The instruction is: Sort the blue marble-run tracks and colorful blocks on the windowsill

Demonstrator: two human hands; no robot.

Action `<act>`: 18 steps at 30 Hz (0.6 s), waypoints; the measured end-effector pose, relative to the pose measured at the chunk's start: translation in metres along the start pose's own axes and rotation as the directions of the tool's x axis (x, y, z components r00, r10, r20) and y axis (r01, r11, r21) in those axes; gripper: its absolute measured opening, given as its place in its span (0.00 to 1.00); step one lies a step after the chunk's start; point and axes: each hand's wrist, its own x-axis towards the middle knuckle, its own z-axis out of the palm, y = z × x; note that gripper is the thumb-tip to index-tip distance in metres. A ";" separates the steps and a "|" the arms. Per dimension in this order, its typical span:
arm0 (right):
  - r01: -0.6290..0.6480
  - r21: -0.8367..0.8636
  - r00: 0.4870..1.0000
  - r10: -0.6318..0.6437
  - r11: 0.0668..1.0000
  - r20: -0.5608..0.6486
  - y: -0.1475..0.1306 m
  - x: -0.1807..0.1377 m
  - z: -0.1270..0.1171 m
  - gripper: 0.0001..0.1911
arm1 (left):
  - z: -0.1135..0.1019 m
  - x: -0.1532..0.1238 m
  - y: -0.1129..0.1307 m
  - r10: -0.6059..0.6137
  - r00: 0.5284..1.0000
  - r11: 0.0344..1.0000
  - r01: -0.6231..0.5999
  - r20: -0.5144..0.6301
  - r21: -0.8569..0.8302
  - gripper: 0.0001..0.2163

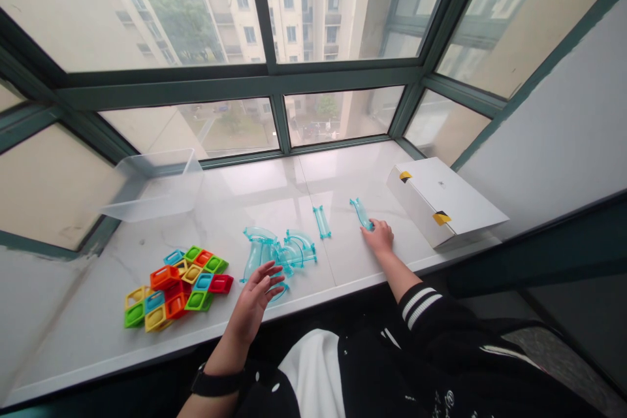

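The person's right hand (379,237) pinches the near end of a wavy, translucent turquoise plastic piece (361,212), which lies on the glossy white sill (343,170) near a straight, translucent turquoise plastic strip (322,222); that end, being closest to the body, probably offers the easiest hold (how firm the pinch is cannot be told). The left hand (253,300) appears to grasp nothing, its fingers loosely spread by a jumbled heap of translucent turquoise plastic pieces (296,255), perhaps because they lie in easy reach.
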 end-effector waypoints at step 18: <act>0.074 0.259 0.994 -0.052 0.963 -0.091 0.013 -0.022 -0.002 0.35 | 0.001 0.000 -0.003 -0.005 0.998 1.000 0.006 -0.062 0.021 0.26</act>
